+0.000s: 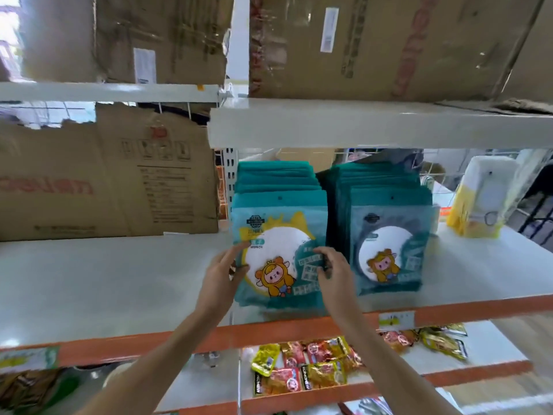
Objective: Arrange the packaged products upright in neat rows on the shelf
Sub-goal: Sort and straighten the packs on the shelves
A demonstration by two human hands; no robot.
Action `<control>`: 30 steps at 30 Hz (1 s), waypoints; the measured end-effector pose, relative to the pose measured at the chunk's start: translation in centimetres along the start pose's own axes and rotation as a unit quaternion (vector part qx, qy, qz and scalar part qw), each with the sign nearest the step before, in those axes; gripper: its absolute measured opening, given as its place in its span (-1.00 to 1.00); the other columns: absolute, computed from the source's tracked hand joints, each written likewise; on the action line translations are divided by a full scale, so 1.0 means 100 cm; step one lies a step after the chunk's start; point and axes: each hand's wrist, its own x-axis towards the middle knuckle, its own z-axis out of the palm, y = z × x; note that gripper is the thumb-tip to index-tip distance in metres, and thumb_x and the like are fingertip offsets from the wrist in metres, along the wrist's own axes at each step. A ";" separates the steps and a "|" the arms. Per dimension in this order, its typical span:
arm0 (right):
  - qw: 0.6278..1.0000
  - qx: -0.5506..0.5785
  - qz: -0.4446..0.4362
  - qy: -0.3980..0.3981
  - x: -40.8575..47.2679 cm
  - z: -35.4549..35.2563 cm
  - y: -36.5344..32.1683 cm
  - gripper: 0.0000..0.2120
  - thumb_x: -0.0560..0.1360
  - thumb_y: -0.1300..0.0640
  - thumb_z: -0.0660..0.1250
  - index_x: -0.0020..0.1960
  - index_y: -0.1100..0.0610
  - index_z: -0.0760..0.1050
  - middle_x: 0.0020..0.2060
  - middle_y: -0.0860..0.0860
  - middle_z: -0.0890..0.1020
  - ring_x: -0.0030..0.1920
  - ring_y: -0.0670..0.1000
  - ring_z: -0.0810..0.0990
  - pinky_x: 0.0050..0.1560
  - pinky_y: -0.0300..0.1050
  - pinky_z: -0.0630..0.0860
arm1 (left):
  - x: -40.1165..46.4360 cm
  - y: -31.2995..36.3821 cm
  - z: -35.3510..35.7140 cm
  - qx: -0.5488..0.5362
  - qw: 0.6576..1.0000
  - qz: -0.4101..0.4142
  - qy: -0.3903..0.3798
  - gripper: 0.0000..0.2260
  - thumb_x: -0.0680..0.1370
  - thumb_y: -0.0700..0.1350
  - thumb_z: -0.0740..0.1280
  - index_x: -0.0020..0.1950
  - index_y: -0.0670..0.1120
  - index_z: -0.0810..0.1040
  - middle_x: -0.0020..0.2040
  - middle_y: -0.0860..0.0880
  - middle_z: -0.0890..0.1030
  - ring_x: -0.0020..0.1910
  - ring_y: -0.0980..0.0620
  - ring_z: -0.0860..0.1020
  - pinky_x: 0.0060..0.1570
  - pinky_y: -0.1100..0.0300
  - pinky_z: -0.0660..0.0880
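**Both hands on the front mirror packet**

Here I see my left hand [223, 272] and right hand [330, 266] gripping the front teal packet [276, 259] by its two side edges. The left thumb lies across the packet's face near the word MIRROR, and the right fingers [321, 254] curl over the printed labels on the other side. The packet stands upright at the head of the left row of packets [276, 178], near the front edge of the white shelf [104, 283].

Just beside it, to the right, a second row of packets [386, 187] stands upright as well, its front packet carrying the same cartoon figure and white circle. The two rows sit close, with a dark gap between them.

A worn cardboard box [104, 181] rests on the same shelf to the left, well apart from my hands. A yellow and white package [481, 199] stands to the far right. Below, on the next shelf down, loose snack sachets [308, 369] lie flat in red and gold wrappers.
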 end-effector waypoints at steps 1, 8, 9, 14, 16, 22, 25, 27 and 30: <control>1.000 0.001 0.000 0.001 0.004 0.000 0.005 -0.67 0.50 0.40 0.26 0.21 0.14 0.47 0.05 -0.04 0.48 -0.06 -0.12 0.54 -0.12 -0.51 0.44 | 0.004 0.000 0.008 0.006 1.000 -0.005 -0.001 -0.59 0.52 -0.21 0.35 0.33 0.05 0.42 0.08 0.01 0.47 -0.13 0.10 0.49 -0.07 0.32 0.50; 0.998 -0.048 0.006 -0.031 0.007 0.015 0.032 -0.56 0.51 0.28 0.31 0.36 0.10 0.36 0.32 0.03 0.35 0.19 -0.05 0.46 0.11 -0.46 0.33 | 0.007 -0.013 0.042 0.080 0.996 0.027 0.005 -0.38 0.42 -0.24 0.45 0.43 -0.07 0.31 0.35 -0.17 0.32 0.29 -0.01 0.27 0.28 0.05 0.33; 0.997 -0.058 0.007 -0.042 0.005 0.017 0.034 -0.52 0.51 0.25 0.32 0.39 0.08 0.32 0.38 0.05 0.29 0.26 -0.01 0.42 0.17 -0.38 0.34 | 0.006 -0.017 0.043 0.094 0.994 0.048 0.006 -0.32 0.38 -0.24 0.48 0.44 -0.05 0.29 0.35 -0.19 0.32 0.27 0.02 0.25 0.24 0.03 0.36; 0.993 -0.088 -0.020 -0.073 -0.001 0.022 0.042 -0.31 0.46 0.25 0.39 0.48 0.01 0.16 0.48 0.07 0.13 0.43 0.01 0.18 0.30 -0.22 0.14 | 0.003 -0.038 0.047 0.129 0.989 0.067 0.001 -0.17 0.31 -0.16 0.55 0.42 0.09 0.13 0.39 -0.18 0.21 0.27 -0.17 0.32 0.13 -0.10 0.47; 0.992 -0.102 -0.032 -0.071 -0.001 0.023 0.044 -0.28 0.43 0.25 0.42 0.48 0.03 0.15 0.48 0.09 0.14 0.45 0.02 0.16 0.31 -0.20 0.12 | 0.003 -0.041 0.050 0.123 0.989 0.078 0.005 -0.17 0.32 -0.16 0.55 0.42 0.08 0.13 0.40 -0.20 0.20 0.29 -0.25 0.36 0.12 -0.12 0.48; 0.982 -0.176 -0.038 -0.048 0.013 0.030 0.044 -0.28 0.41 0.19 0.45 0.47 0.06 0.19 0.47 0.14 0.21 0.45 0.14 0.21 0.36 0.02 0.27 | 0.016 -0.050 0.056 0.142 0.987 0.069 0.014 -0.19 0.30 -0.09 0.55 0.40 0.07 0.14 0.43 -0.23 0.22 0.32 -0.25 0.37 0.13 -0.13 0.50; 0.975 -0.211 -0.057 -0.027 0.018 0.036 0.045 -0.22 0.31 0.18 0.53 0.44 0.08 0.26 0.40 0.19 0.35 0.37 0.21 0.35 0.25 0.09 0.39 | 0.021 -0.052 0.056 0.156 0.985 0.067 0.012 -0.19 0.28 -0.05 0.56 0.38 0.06 0.15 0.40 -0.26 0.27 0.26 -0.29 0.43 0.08 -0.14 0.53; 0.971 -0.227 -0.070 -0.015 0.020 0.038 0.046 -0.16 0.22 0.18 0.59 0.40 0.08 0.26 0.32 0.22 0.44 0.28 0.25 0.45 0.14 0.12 0.48 | 0.023 -0.051 0.056 0.159 0.985 0.071 0.016 -0.20 0.27 -0.05 0.56 0.37 0.05 0.16 0.37 -0.29 0.31 0.22 -0.32 0.45 0.05 -0.16 0.53; 0.964 -0.248 -0.094 0.004 0.020 0.036 0.047 -0.08 0.13 0.14 0.63 0.35 0.05 0.21 0.26 0.23 0.50 0.20 0.26 0.53 0.05 0.13 0.53 | 0.022 -0.048 0.054 0.191 0.977 0.093 0.026 -0.20 0.26 -0.01 0.56 0.38 0.00 0.20 0.31 -0.32 0.38 0.17 -0.33 0.48 0.01 -0.16 0.55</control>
